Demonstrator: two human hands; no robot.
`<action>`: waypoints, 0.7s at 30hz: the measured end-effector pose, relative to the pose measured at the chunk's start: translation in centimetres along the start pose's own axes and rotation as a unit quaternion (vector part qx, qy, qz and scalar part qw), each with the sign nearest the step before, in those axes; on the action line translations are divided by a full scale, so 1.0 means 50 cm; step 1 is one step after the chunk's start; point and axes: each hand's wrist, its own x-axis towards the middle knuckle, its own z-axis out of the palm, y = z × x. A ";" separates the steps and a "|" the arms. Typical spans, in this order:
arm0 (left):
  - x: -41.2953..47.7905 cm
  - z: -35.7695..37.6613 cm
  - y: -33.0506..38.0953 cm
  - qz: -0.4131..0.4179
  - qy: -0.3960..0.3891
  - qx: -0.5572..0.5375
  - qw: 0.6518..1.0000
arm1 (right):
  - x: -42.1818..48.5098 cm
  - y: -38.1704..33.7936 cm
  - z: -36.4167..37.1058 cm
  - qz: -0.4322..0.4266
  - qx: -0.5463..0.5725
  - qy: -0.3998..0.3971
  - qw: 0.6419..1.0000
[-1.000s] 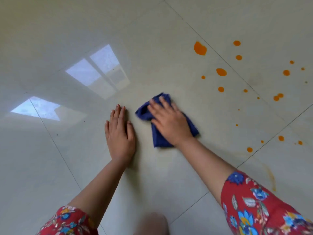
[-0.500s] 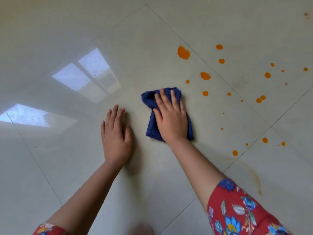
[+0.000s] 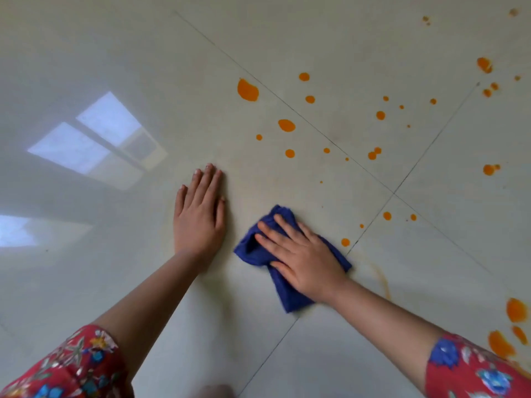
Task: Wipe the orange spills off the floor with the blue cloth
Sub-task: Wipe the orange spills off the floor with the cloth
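Blue cloth (image 3: 284, 291) lying bunched on the glossy pale floor (image 3: 143, 282), just left of a tile joint. Right hand (image 3: 301, 254) pressing down flat on it, fingers (image 3: 270, 242) slightly spread over the fabric, not pinching anything. Left hand (image 3: 199, 214) resting palm-down just beside the cloth, fingers close together. Orange spills (image 3: 247, 90) sitting scattered above and to the right, nearest drop right by the cloth's edge, more blobs at lower right. Faint orange smear (image 3: 383, 280) trailing near the right wrist.
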 end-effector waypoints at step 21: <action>-0.041 0.053 0.084 0.200 -0.100 0.088 0.971 | -0.173 0.060 -0.002 -0.005 -0.047 -0.038 0.998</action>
